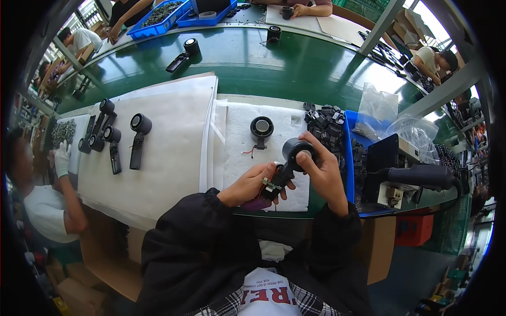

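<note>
Both my hands hold one black handheld fan (293, 150) over a white foam sheet (240, 169). My left hand (247, 185) is closed round its opened handle, where a small green circuit board (270, 185) shows. A purple cylinder (255, 204), which looks like a battery, lies against the handle below my left fingers. My right hand (328, 174) grips the round head, thumb on its silvery centre. Beyond my hands, a second round fan head (262, 128) rests on the foam, red wires (247, 152) trailing from its short neck.
Several fans, including a black fan (139, 124), lie on pale sheets (174, 142) at left. Right of the foam are black plastic parts (327, 124), a blue tray (348, 152) and a dark corded tool (421, 176). Another fan (184, 54) lies on the green bench (232, 63). Co-workers sit around.
</note>
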`<state>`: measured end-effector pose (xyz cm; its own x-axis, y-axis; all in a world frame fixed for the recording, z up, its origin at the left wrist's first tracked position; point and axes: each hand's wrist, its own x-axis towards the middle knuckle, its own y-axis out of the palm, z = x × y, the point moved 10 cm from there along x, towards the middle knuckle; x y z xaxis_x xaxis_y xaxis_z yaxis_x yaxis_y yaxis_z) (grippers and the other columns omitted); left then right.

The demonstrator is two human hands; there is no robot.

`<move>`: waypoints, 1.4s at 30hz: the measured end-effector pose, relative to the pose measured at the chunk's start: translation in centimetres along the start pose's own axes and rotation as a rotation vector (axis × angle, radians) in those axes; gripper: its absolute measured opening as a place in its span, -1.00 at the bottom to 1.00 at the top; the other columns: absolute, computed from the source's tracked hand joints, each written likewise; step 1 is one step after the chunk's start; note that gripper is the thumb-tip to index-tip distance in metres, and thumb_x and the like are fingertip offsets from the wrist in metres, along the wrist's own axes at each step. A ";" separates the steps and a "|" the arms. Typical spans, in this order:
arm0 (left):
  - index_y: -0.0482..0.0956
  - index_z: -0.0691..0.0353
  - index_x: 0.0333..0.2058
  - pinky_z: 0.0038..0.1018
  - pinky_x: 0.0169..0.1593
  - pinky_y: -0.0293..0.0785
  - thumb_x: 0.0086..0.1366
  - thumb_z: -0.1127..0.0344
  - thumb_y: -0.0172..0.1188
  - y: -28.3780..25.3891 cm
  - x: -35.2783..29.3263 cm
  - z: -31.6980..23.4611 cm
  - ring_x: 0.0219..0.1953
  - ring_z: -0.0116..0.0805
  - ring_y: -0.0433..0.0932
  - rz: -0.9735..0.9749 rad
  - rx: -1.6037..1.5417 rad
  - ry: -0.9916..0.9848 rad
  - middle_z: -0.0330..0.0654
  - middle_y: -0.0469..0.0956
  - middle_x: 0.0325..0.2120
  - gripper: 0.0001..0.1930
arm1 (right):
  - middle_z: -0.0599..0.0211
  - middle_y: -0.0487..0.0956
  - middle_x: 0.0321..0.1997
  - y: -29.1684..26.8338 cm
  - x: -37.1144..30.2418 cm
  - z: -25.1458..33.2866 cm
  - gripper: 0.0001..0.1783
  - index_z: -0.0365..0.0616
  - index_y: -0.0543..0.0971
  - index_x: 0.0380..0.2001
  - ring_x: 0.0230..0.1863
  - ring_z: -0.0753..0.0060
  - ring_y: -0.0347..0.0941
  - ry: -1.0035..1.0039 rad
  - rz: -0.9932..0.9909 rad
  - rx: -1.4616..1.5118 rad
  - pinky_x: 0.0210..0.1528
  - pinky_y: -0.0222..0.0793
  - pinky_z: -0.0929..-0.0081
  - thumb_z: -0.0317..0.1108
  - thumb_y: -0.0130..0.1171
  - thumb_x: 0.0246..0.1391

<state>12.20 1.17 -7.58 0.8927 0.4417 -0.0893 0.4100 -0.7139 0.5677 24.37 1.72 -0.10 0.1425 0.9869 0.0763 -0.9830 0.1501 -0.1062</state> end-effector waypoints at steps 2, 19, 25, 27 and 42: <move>0.33 0.38 0.07 -0.41 -0.21 0.58 0.47 -0.11 -0.31 -0.9 -0.5 0.5 -0.24 -0.26 0.60 -0.038 -0.011 -0.012 0.09 0.54 -0.10 -0.40 | 0.24 0.57 -0.21 0.8 0.7 -1.7 -0.46 -0.32 0.47 0.06 -0.18 0.57 0.46 0.112 0.075 -0.163 -0.13 0.42 0.56 -0.20 0.28 0.10; 0.38 0.42 0.06 -0.54 0.04 0.42 0.48 0.29 -0.16 -3.4 0.0 1.5 -0.05 -0.46 0.50 -0.158 -0.033 0.061 -0.09 0.53 -0.06 -0.66 | 0.24 0.52 -0.24 2.8 -4.0 0.4 -0.68 -0.22 0.60 -0.28 -0.35 0.27 0.44 -0.371 -0.236 -0.400 -0.33 0.38 0.40 -0.42 0.43 -0.16; 0.38 0.42 0.05 -0.51 0.07 0.40 0.44 0.36 -0.12 -4.8 -0.4 2.9 -0.05 -0.49 0.48 -0.237 0.081 0.004 -0.16 0.49 -0.08 -0.68 | 0.31 0.56 -0.34 4.3 -4.9 -0.1 -0.77 -0.21 0.60 -0.36 -0.41 0.28 0.46 -0.461 -0.162 -0.506 -0.34 0.38 0.40 -0.50 0.39 -0.17; 0.43 0.37 -0.04 -0.60 -0.11 0.39 0.42 0.38 -0.11 -4.6 -0.4 2.3 -0.19 -0.61 0.43 -0.277 0.048 0.032 -0.28 0.49 -0.21 -0.75 | 0.32 0.55 -0.34 4.2 -4.6 -0.1 -0.77 -0.21 0.60 -0.36 -0.43 0.34 0.46 -0.446 -0.145 -0.474 -0.36 0.38 0.42 -0.50 0.40 -0.16; 0.22 0.50 0.15 -0.24 0.24 0.33 0.29 0.49 -0.26 -2.3 -0.2 0.7 0.14 -0.04 0.43 -0.124 -0.172 -0.019 0.17 0.38 0.10 -0.55 | 0.31 0.56 -0.30 -1.9 -0.5 -1.3 -0.87 -0.25 0.60 -0.36 -0.43 0.56 0.48 -0.238 -0.315 -0.484 -0.43 0.32 0.61 -0.54 0.31 -0.05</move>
<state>11.25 2.33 -9.43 0.8415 0.5089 -0.1814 0.4803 -0.5508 0.6826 26.33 1.05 -1.23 0.3320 0.8590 0.3898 -0.7261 0.4965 -0.4757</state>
